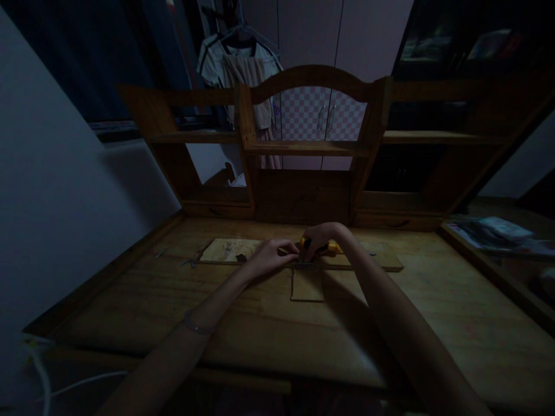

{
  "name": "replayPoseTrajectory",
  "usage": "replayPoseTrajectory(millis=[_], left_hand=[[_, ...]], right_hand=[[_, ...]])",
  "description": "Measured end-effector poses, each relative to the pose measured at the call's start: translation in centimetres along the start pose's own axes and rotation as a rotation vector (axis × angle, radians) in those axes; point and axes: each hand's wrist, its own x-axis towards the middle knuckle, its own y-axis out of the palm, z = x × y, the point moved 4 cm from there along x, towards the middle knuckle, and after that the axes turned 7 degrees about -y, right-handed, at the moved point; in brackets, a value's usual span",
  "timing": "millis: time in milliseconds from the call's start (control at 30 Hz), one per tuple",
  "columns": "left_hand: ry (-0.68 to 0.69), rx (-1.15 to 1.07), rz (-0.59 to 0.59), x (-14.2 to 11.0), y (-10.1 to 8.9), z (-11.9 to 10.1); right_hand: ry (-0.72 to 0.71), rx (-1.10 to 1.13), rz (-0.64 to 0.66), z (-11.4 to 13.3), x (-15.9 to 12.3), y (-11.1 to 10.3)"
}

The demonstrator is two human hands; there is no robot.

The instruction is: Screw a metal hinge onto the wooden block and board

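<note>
The dark metal strip lies on the table, its long axis left to right, between the long board and the small wooden piece. Your right hand is nearer, just above; your left hand reaches its left end. Either hand's grip cannot be determined.

Dim, bluish light leaves the corners nearly black. Soft shadows and faint glare cross the desk; wide-angle distortion bends the edges

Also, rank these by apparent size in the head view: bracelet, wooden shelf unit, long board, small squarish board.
1. Wooden shelf unit
2. Long board, partly hidden
3. Small squarish board
4. Bracelet
</note>
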Motion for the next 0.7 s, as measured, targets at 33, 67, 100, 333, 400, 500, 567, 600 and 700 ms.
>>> replayPoseTrajectory(millis=[33, 67, 100, 333, 400, 500, 567, 600, 700], left_hand=[[0.007, 0.012, 0.008, 0.0, 0.0, -0.1], [0.014, 0.027, 0.014, -0.1, 0.0, -0.3], [0.020, 0.048, 0.013, -0.1, 0.0, -0.4], [0.026, 0.021, 0.038, 0.2, 0.7, 0.1], [0.015, -0.008, 0.048, 0.3, 0.9, 0.3], [0.017, -0.045, 0.043, 0.3, 1.1, 0.4], [0.020, -0.066, 0.049, 0.2, 1.2, 0.2], [0.019, -0.068, 0.057, 0.1, 1.2, 0.1], [0.046, -0.038, 0.060, 0.1, 1.1, -0.1]], right_hand=[[0.000, -0.008, -0.038, 0.3, -0.3, -0.3], [-0.001, -0.022, -0.096, 0.6, -0.8, -0.7], [-0.007, -0.036, -0.173, 1.0, -1.4, -1.3], [-0.299, -0.144, -1.052, 6.0, -11.4, -6.0], [-0.387, -0.267, -1.328, 8.0, -15.4, -6.1], [-0.301, -0.349, -1.513, 9.6, -19.6, -5.4], [-0.346, -0.283, -1.450, 10.1, -20.8, -4.9], [-0.370, -0.237, -1.405, 10.3, -21.1, -4.7], [-0.405, -0.132, -1.301, 10.4, -21.1, -4.5]])
